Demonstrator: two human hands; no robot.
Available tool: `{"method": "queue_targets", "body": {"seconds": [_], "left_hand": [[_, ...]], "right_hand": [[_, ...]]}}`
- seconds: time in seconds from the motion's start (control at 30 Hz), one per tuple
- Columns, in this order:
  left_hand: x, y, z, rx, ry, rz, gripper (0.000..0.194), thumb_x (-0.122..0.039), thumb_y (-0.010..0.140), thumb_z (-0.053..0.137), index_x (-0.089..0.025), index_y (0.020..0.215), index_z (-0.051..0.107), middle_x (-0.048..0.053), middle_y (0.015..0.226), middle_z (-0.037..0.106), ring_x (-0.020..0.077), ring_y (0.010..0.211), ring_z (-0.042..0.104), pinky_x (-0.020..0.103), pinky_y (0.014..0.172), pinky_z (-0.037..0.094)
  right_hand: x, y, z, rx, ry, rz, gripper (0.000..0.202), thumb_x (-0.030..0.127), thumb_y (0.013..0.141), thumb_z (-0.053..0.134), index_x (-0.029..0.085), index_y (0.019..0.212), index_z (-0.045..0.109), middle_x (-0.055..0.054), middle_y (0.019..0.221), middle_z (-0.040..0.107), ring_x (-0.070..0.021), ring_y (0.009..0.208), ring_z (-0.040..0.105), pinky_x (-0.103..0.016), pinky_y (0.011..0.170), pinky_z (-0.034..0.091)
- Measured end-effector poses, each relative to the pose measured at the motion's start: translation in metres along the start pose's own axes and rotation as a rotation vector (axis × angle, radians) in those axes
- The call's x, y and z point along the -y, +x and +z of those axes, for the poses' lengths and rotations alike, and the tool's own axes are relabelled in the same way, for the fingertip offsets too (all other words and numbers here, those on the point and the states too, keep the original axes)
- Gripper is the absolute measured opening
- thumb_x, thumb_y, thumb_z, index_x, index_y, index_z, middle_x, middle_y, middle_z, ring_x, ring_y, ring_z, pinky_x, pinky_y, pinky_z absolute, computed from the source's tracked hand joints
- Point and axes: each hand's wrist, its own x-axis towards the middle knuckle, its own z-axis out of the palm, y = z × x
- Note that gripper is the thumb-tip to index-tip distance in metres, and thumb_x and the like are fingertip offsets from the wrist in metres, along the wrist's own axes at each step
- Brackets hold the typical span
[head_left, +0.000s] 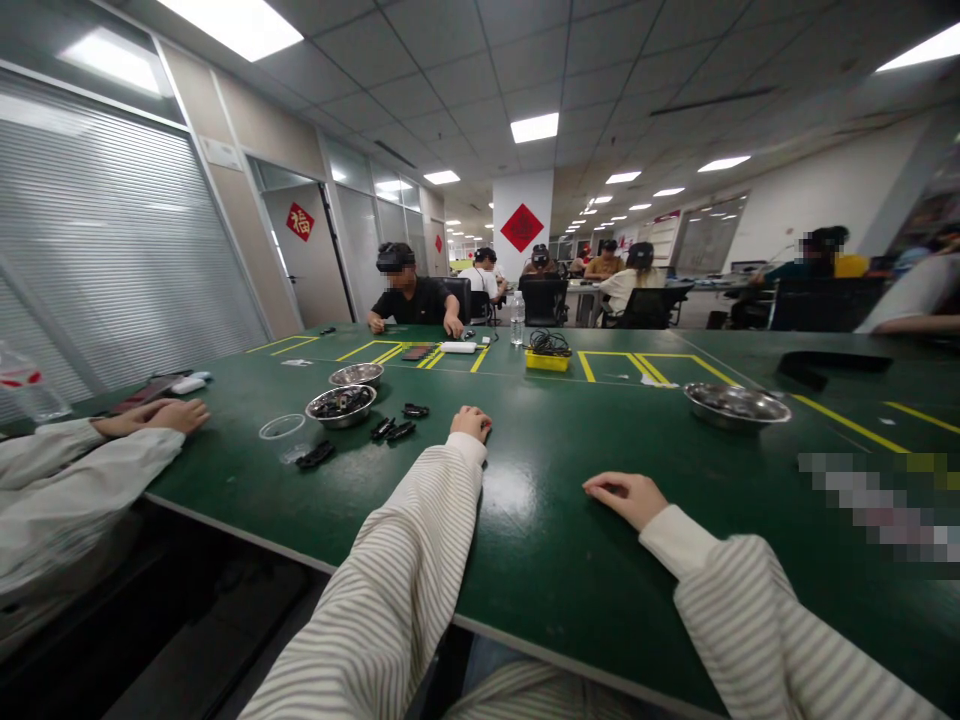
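My left hand [471,423] rests on the green table [525,580] near the middle, its fingers curled; whether something small is under them is hidden. My right hand [627,497] lies on its side farther right, thumb and fingertips brought together around a gap, and what they hold, if anything, cannot be made out. Left of my left hand are several black parts [401,431] and a metal bowl [341,407] filled with similar dark parts. A clear plastic lid [282,427] lies beside that bowl.
Another metal bowl [736,404] stands at the right, and one more [356,374] behind the filled bowl. A yellow basket [547,360] of black cables and a water bottle [517,318] stand farther back. A person's hands [176,415] rest at the left; another person [411,300] sits opposite.
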Motion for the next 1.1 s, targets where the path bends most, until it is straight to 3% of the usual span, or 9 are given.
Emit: {"method": "queue_targets", "body": {"seconds": [0.13, 0.23, 0.37, 0.53, 0.73, 0.87, 0.97, 1.03, 1.1], "left_hand": [[-0.003, 0.002, -0.002, -0.029, -0.034, 0.072, 0.013, -0.021, 0.069, 0.050, -0.021, 0.076, 0.061, 0.002, 0.084, 0.057, 0.0171, 0.088, 0.040, 0.030, 0.076, 0.034], [-0.018, -0.002, 0.000, -0.036, -0.120, 0.168, 0.013, -0.017, 0.067, 0.051, -0.018, 0.076, 0.060, 0.003, 0.081, 0.057, 0.0145, 0.081, 0.044, 0.027, 0.076, 0.036], [-0.064, -0.019, 0.008, 0.010, -0.292, 0.294, 0.019, -0.016, 0.065, 0.052, -0.017, 0.083, 0.059, 0.001, 0.075, 0.056, 0.0105, 0.068, 0.047, 0.023, 0.070, 0.039], [-0.127, -0.051, 0.016, 0.155, -0.432, 0.419, 0.015, -0.024, 0.062, 0.056, -0.018, 0.075, 0.061, -0.001, 0.069, 0.055, 0.0090, 0.061, 0.048, 0.020, 0.062, 0.040], [-0.156, -0.072, 0.012, 0.291, -0.424, 0.456, 0.017, -0.028, 0.061, 0.057, -0.018, 0.074, 0.060, -0.002, 0.064, 0.053, 0.0087, 0.060, 0.049, 0.018, 0.056, 0.038], [-0.152, -0.067, 0.011, 0.249, -0.439, 0.554, 0.025, -0.037, 0.059, 0.060, -0.019, 0.076, 0.060, 0.000, 0.070, 0.056, 0.0109, 0.066, 0.049, 0.022, 0.065, 0.039], [-0.127, -0.050, 0.007, 0.144, -0.431, 0.569, 0.025, -0.038, 0.065, 0.055, -0.020, 0.081, 0.059, 0.002, 0.081, 0.057, 0.0128, 0.078, 0.048, 0.026, 0.075, 0.037], [-0.097, -0.034, 0.002, 0.051, -0.347, 0.464, 0.019, -0.030, 0.069, 0.051, -0.020, 0.083, 0.059, 0.003, 0.088, 0.056, 0.0147, 0.087, 0.044, 0.030, 0.082, 0.033], [-0.062, -0.020, -0.003, -0.039, -0.193, 0.264, 0.024, -0.022, 0.066, 0.054, -0.021, 0.090, 0.057, 0.004, 0.101, 0.051, 0.0200, 0.100, 0.035, 0.036, 0.087, 0.028]], "right_hand": [[-0.001, 0.000, 0.000, 0.005, -0.003, -0.003, 0.024, 0.034, 0.067, 0.047, 0.019, 0.072, 0.065, 0.000, 0.069, 0.065, -0.0109, 0.049, 0.054, -0.021, 0.049, 0.042], [-0.003, 0.001, 0.000, 0.000, -0.003, -0.006, 0.024, 0.034, 0.067, 0.047, 0.019, 0.072, 0.065, 0.000, 0.068, 0.065, -0.0107, 0.047, 0.054, -0.021, 0.048, 0.041], [-0.009, 0.002, -0.003, -0.027, 0.012, 0.021, 0.023, 0.034, 0.066, 0.048, 0.019, 0.072, 0.065, 0.000, 0.068, 0.066, -0.0129, 0.054, 0.057, -0.022, 0.051, 0.044], [-0.023, 0.003, -0.010, -0.123, 0.017, 0.070, 0.023, 0.034, 0.066, 0.047, 0.020, 0.073, 0.064, -0.001, 0.065, 0.066, -0.0162, 0.062, 0.060, -0.025, 0.059, 0.046], [-0.034, 0.004, -0.012, -0.118, 0.065, 0.136, 0.023, 0.034, 0.065, 0.049, 0.018, 0.074, 0.063, -0.002, 0.067, 0.066, -0.0179, 0.066, 0.060, -0.027, 0.062, 0.046], [-0.033, 0.004, -0.012, -0.063, 0.071, 0.105, 0.024, 0.035, 0.066, 0.049, 0.017, 0.075, 0.063, -0.004, 0.070, 0.065, -0.0173, 0.066, 0.059, -0.027, 0.064, 0.045], [-0.029, 0.001, -0.013, -0.009, 0.069, 0.062, 0.028, 0.038, 0.068, 0.047, 0.017, 0.077, 0.063, -0.004, 0.071, 0.065, -0.0160, 0.063, 0.058, -0.026, 0.061, 0.044], [-0.026, -0.001, -0.013, 0.038, 0.068, 0.023, 0.031, 0.040, 0.068, 0.046, 0.018, 0.081, 0.062, -0.003, 0.071, 0.064, -0.0144, 0.060, 0.056, -0.025, 0.056, 0.044], [-0.023, -0.003, -0.013, 0.084, 0.057, -0.037, 0.033, 0.042, 0.065, 0.049, 0.018, 0.085, 0.061, -0.003, 0.073, 0.063, -0.0128, 0.058, 0.053, -0.023, 0.051, 0.042]]}}
